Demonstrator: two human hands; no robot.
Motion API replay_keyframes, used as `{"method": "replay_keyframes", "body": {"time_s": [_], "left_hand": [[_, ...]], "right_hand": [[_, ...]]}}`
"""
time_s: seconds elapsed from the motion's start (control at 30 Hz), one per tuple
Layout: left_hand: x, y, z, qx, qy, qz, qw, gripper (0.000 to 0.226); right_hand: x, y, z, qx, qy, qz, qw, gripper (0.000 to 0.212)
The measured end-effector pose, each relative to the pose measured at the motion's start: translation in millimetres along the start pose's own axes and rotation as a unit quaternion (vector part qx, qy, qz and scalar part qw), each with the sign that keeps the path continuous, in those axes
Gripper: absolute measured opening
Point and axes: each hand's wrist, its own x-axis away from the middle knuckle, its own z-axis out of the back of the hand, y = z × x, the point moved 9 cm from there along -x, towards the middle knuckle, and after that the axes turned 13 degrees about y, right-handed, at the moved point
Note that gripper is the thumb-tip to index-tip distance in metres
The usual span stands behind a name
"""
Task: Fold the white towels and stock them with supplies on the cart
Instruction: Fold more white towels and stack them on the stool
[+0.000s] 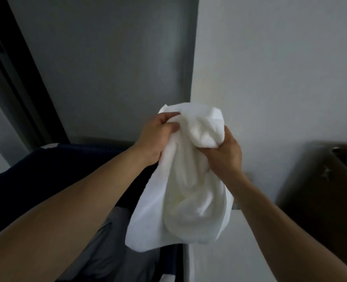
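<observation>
A white towel (184, 192) hangs bunched in the air in front of me, above a dark blue cart bag (52, 159). My left hand (158, 137) pinches its upper left edge between thumb and fingers. My right hand (225, 155) grips a bunched fold at the upper right. The towel's lower part droops loosely down past my forearms.
The dark blue bag holds grey and white fabric (107, 241) below the towel. A white wall corner (197, 78) rises straight ahead. A dark brown cabinet or bin (321, 196) stands at the right, and a dark door frame (12, 78) runs along the left.
</observation>
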Motion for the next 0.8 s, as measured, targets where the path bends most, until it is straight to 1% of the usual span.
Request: {"method": "replay_keyframes", "body": {"time_s": [0.1,0.23,0.3,0.37,0.43,0.5,0.53,0.6,0.63,0.67,0.7,0.73,0.77,0.8], "left_hand": [[18.6,52.2,-43.4,0.043,-0.024,-0.034,0.998,0.031],[39.3,105.3,-81.8,0.083,-0.059,-0.093,0.990,0.030],[49.5,118.7,-96.2,0.086,-0.081,-0.132,0.984,0.029],[59.5,117.1,-106.8,0.062,-0.092,-0.177,0.978,0.028],[71.4,94.8,-113.7,-0.010,-0.094,-0.223,0.970,0.024],[87.8,43.4,-117.2,-0.086,-0.105,-0.221,0.966,0.023],[99.2,7.5,-118.3,-0.118,-0.123,-0.196,0.966,0.024],[127.4,-75.9,-118.6,-0.216,-0.174,-0.107,0.955,0.031],[145.2,-118.7,-115.4,-0.281,-0.208,-0.049,0.936,0.040],[165.8,-158.2,-111.7,-0.338,-0.258,0.013,0.905,0.053],[186.2,-192.8,-107.9,-0.386,-0.318,0.071,0.863,0.065],[205.3,-219.1,-104.3,-0.426,-0.379,0.120,0.813,0.076],[222.5,-236.6,-100.6,-0.460,-0.435,0.161,0.757,0.082],[233.2,-246.0,-96.9,-0.488,-0.471,0.191,0.709,0.083]], "right_hand": [[-28.9,-32.1,62.0,0.009,0.041,0.036,0.998,0.058],[-52.4,-70.0,134.4,0.036,0.099,0.091,0.990,0.058],[-58.0,-81.6,163.3,0.042,0.124,0.109,0.985,0.059],[-56.3,-82.0,181.3,0.062,0.129,0.124,0.982,0.061],[-44.6,-56.3,186.4,0.088,0.105,0.108,0.985,0.069],[-19.8,-1.4,180.8,0.128,0.052,0.054,0.989,0.085],[-3.1,33.3,177.1,0.162,0.016,0.015,0.987,0.095],[36.7,104.7,172.5,0.228,-0.073,-0.075,0.968,0.106],[59.4,137.1,170.3,0.244,-0.127,-0.122,0.954,0.109],[81.3,163.7,168.6,0.243,-0.181,-0.165,0.938,0.112],[98.9,184.1,168.6,0.234,-0.228,-0.199,0.924,0.111],[109.3,199.1,171.0,0.222,-0.258,-0.220,0.914,0.103],[111.9,208.2,175.1,0.210,-0.270,-0.228,0.912,0.090],[107.8,212.2,179.9,0.196,-0.269,-0.225,0.916,0.075]]}}
